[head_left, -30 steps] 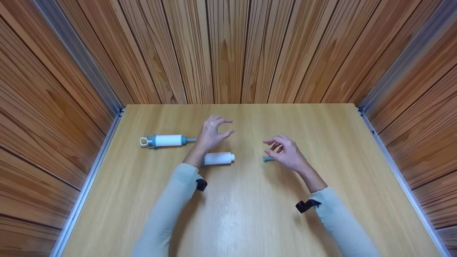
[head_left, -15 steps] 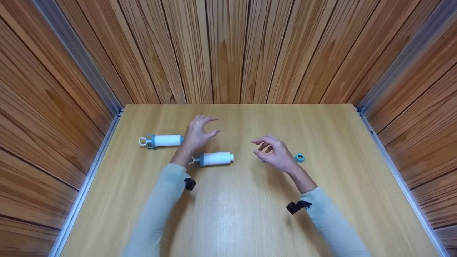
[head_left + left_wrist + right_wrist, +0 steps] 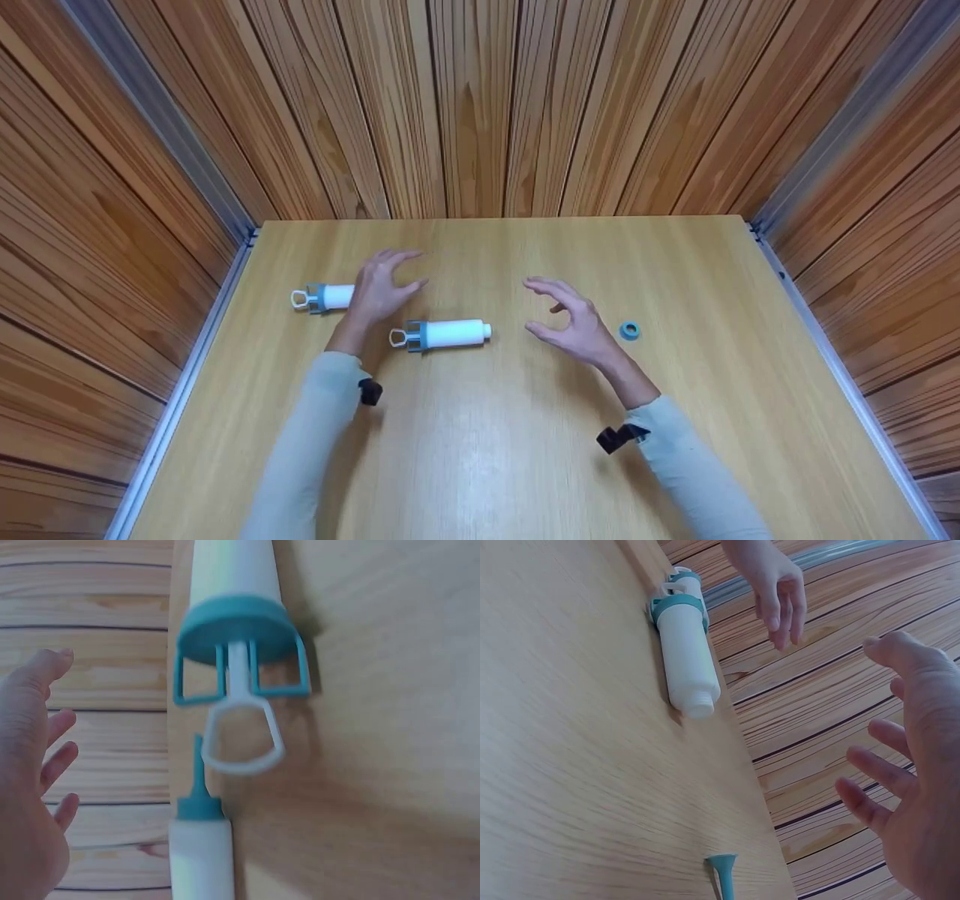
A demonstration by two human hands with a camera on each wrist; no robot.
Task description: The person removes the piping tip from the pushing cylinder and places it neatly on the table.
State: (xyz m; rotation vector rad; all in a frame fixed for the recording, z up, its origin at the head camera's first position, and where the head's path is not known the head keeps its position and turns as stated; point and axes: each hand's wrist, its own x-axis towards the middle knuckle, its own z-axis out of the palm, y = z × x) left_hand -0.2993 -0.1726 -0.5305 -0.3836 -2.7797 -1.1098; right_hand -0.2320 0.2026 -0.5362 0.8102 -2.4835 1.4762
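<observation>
My left hand [image 3: 379, 289] hovers with spread fingers over the rear syringe [image 3: 339, 296], hiding its front part in the head view. This white-barrelled syringe [image 3: 201, 859] carries a slim teal nozzle [image 3: 199, 776] in the left wrist view. Between my hands lies a second large white syringe [image 3: 454, 333], with teal finger loops [image 3: 415, 336], a white plunger ring [image 3: 397, 337] and a bare white tip. My right hand [image 3: 574, 322] is held above the table, thumb and fingers apart, holding nothing. A teal flared piece [image 3: 724, 874] lies below it, hidden in the head view.
A small teal ring [image 3: 629, 331] lies right of my right hand; whether it joins the flared piece is hidden. Wood-plank walls [image 3: 480, 112] stand behind and beside the wooden table [image 3: 480, 465]. Metal rails [image 3: 832, 367] run along the table's sides.
My left hand has moved left, uncovering the second syringe's loops and covering the rear syringe's nozzle. My right hand has shifted slightly left, its fingers spreading wider; the teal ring has come into view.
</observation>
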